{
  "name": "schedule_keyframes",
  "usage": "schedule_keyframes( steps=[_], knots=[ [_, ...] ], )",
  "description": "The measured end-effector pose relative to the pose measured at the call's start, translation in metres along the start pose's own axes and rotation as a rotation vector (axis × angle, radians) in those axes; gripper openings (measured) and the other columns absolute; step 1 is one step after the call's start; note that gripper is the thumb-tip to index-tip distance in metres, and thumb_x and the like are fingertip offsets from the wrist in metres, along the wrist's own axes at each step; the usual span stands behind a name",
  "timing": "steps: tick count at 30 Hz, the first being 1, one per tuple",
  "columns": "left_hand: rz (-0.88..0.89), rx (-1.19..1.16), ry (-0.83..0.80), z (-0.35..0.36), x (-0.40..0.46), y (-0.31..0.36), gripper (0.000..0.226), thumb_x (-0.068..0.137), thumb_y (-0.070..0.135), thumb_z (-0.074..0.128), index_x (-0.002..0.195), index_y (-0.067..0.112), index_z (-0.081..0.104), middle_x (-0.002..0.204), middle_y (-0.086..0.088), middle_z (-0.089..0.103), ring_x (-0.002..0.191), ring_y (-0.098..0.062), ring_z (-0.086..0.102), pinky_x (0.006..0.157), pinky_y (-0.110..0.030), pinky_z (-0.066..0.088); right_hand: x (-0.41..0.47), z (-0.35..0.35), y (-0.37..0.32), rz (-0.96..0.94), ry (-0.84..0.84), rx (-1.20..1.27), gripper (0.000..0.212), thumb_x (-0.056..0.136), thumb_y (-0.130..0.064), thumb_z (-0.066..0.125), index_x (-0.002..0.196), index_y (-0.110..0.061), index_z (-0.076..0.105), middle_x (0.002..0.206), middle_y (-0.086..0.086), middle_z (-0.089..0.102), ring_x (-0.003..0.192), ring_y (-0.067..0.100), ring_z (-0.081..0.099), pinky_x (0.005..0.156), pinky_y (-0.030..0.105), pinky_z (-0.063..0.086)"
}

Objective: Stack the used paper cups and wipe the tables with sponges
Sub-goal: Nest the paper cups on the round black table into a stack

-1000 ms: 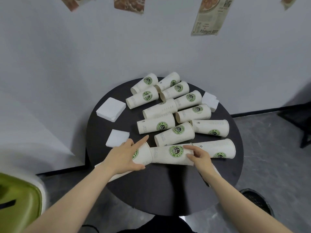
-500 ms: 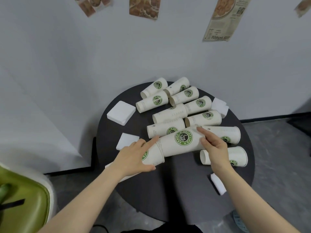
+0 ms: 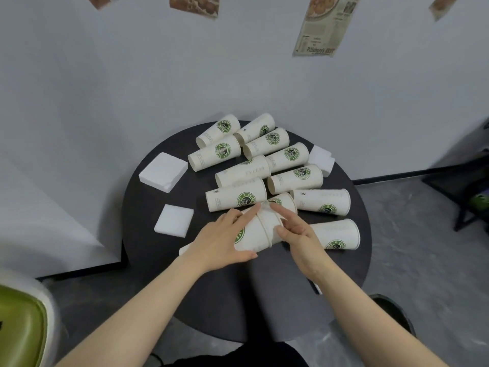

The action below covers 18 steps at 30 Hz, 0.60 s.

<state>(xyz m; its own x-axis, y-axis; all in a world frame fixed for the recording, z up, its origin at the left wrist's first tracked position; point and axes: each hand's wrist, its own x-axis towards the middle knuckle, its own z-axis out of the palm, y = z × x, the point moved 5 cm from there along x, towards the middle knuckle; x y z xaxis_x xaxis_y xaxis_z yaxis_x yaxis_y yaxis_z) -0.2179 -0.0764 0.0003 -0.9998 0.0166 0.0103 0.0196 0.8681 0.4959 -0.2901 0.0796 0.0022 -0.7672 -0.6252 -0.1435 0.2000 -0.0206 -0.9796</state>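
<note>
We have our left hand (image 3: pixel 222 239) wrapped around the outer white paper cup with a green round logo (image 3: pixel 250 235), thumb underneath and fingers over the top, so that grip is curled round it. Our right hand (image 3: pixel 296 231) pushes a second white paper cup (image 3: pixel 280 207) into its mouth, fingers curled along the rim and pinching it. The pair lies tilted at the near middle of the round black bench (image 3: pixel 264 287), touching the loose cups beyond it.

About ten more cups lie on their sides in a crowded cluster (image 3: pixel 264 165). We judge the risk to be rolling: a nudge from the nested pair could send the nearest cup on the right (image 3: pixel 336 234) towards the edge. Squeezing too hard could also crease the thin rim and jam the nesting. The white square sponges (image 3: pixel 174 220) lie untouched, so wiping is not yet begun.
</note>
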Motion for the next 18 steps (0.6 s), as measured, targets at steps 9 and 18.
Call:
schedule_keyframes(
  steps=[9, 18],
  knots=[
    [-0.056, 0.051, -0.004, 0.038, 0.033, 0.03, 0.1, 0.076, 0.053, 0.061, 0.152, 0.032, -0.001, 0.138, 0.005, 0.033, 0.125, -0.017, 0.04, 0.09, -0.032, 0.044, -0.007, -0.021, 0.02, 0.063, -0.011, -0.044, 0.049, 0.085, -0.013, 0.059, 0.132, -0.023, 0.056, 0.116, 0.031, 0.059, 0.105, 0.024, 0.058, 0.093, 0.032, 0.047],
    [-0.046, 0.058, -0.051, 0.053, 0.041, 0.034, 0.099, 0.078, 0.056, 0.062, 0.151, 0.036, -0.001, 0.141, 0.008, 0.029, 0.127, -0.013, 0.038, 0.092, -0.027, 0.04, -0.024, -0.179, 0.006, 0.0, 0.517, -0.574, 0.043, 0.083, -0.015, 0.072, 0.111, -0.046, 0.062, 0.136, -0.013, 0.038, 0.131, 0.007, 0.036, 0.108, 0.036, 0.032]
  ],
)
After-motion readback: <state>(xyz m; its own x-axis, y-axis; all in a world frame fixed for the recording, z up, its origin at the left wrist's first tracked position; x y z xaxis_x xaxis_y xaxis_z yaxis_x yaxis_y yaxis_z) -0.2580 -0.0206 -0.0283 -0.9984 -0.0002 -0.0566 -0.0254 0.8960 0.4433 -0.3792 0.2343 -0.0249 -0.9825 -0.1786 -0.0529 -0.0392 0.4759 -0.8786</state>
